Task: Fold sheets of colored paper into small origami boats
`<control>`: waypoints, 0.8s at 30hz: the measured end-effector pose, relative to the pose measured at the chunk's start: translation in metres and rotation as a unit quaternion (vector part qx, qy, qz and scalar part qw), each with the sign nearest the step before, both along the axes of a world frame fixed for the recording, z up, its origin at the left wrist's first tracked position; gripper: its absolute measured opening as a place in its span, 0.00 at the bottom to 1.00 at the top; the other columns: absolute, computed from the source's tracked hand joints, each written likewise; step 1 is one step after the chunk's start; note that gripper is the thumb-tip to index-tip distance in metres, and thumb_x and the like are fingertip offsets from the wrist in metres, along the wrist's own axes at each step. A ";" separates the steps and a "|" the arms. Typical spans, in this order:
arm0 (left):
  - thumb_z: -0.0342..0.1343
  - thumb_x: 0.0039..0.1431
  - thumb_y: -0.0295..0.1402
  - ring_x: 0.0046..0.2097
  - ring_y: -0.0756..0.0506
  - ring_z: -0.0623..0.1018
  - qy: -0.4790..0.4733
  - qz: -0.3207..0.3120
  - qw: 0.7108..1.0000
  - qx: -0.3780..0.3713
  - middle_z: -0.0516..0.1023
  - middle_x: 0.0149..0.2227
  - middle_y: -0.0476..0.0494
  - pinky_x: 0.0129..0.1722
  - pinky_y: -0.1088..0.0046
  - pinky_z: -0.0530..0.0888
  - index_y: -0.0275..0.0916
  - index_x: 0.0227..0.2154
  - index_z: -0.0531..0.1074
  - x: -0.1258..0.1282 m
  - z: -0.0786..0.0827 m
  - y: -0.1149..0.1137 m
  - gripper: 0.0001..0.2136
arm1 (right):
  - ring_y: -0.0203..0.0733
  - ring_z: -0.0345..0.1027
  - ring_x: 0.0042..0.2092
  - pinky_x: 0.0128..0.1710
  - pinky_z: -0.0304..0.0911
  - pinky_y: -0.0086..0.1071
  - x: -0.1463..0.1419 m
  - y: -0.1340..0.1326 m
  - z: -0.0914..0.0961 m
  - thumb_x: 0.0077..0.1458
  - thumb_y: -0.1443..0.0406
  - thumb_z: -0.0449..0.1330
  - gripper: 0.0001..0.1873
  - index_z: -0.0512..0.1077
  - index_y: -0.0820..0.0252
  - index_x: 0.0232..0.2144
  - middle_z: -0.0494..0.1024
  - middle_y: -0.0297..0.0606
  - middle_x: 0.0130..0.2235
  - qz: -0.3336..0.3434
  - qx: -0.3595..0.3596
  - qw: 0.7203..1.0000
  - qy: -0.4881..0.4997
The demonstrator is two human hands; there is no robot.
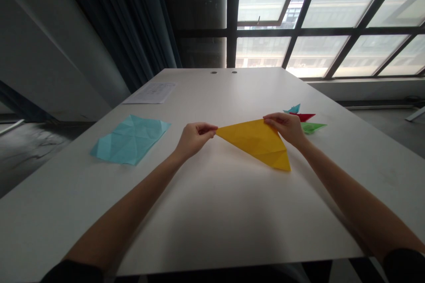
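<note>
A yellow paper (257,141), folded into a triangle, is held just above the white table (212,194) in the middle of the view. My left hand (194,138) pinches its left corner between thumb and fingers. My right hand (287,127) grips the upper right edge, fingers curled over the paper. The triangle's lower point hangs toward me on the right.
A creased light-blue paper sheet (130,139) lies flat at the left. Behind my right hand lie small folded pieces: teal (293,108), red (303,116) and green (312,127). A white printed sheet (151,93) lies at the far left. Windows stand beyond the table's far edge.
</note>
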State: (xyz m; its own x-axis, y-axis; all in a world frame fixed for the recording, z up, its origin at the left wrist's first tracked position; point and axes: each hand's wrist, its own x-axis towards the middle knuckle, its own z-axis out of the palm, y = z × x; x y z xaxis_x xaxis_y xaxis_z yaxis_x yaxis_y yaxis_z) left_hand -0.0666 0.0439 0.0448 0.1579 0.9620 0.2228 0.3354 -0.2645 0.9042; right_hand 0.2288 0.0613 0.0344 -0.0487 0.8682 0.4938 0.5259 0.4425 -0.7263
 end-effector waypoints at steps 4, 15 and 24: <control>0.55 0.45 0.35 0.27 0.49 0.74 0.131 -0.012 0.991 -0.020 0.76 0.24 0.46 0.27 0.76 0.68 0.36 0.31 0.76 -0.008 -0.011 0.008 0.11 | 0.39 0.69 0.30 0.30 0.62 0.30 -0.004 0.004 -0.014 0.48 0.56 0.58 0.15 0.76 0.59 0.33 0.78 0.37 0.30 0.038 -0.076 0.992 -0.091; 0.46 0.56 0.29 0.39 0.45 0.69 0.468 -0.071 0.862 0.179 0.73 0.34 0.44 0.38 0.71 0.67 0.44 0.39 0.74 -0.011 -0.053 0.016 0.13 | 0.36 0.68 0.31 0.32 0.61 0.27 -0.026 0.003 -0.054 0.52 0.62 0.54 0.11 0.75 0.57 0.33 0.78 0.34 0.32 0.091 -0.084 0.974 -0.188; 0.47 0.55 0.33 0.41 0.42 0.66 0.508 -0.016 0.832 0.220 0.70 0.37 0.39 0.37 0.67 0.65 0.39 0.31 0.76 0.004 -0.046 0.010 0.12 | 0.37 0.68 0.33 0.36 0.62 0.29 -0.022 0.003 -0.058 0.54 0.63 0.53 0.11 0.75 0.58 0.34 0.76 0.37 0.34 0.137 -0.021 0.968 -0.209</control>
